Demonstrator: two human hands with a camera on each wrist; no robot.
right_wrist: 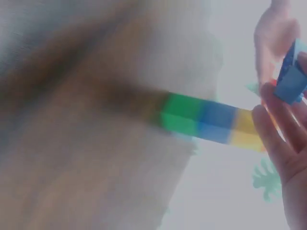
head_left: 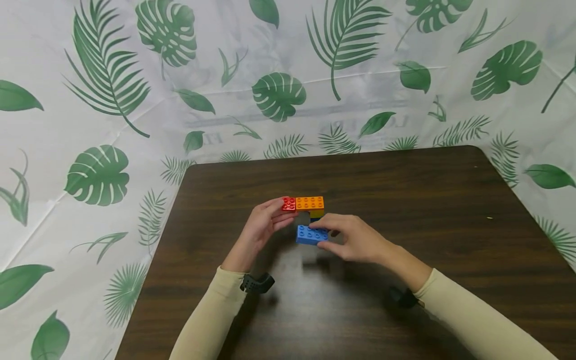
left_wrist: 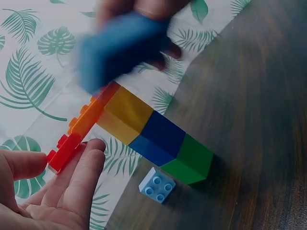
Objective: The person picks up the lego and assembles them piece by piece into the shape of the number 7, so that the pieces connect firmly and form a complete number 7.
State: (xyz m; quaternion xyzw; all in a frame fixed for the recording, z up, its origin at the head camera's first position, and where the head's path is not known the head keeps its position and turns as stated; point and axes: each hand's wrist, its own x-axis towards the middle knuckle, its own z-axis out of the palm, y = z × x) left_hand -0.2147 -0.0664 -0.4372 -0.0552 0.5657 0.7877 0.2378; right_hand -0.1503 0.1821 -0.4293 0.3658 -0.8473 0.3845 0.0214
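Left hand [head_left: 265, 222] pinches red brick [head_left: 289, 204], touching, 9 o'clock of orange brick [head_left: 309, 203]. Right hand [head_left: 357, 239] grips blue brick [head_left: 310, 235], 6 o'clock of orange, head view. Stacked under orange: yellow [left_wrist: 126, 115], navy [left_wrist: 158, 139], green [left_wrist: 189, 163]. Pale brick [left_wrist: 157, 185] beside green.

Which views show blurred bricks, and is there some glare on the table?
Left wrist: blue brick blurred, brick column fairly sharp; right wrist: column and table smeared, leaf-print sheet washed out; head: bricks mostly crisp, pale glare on the table.
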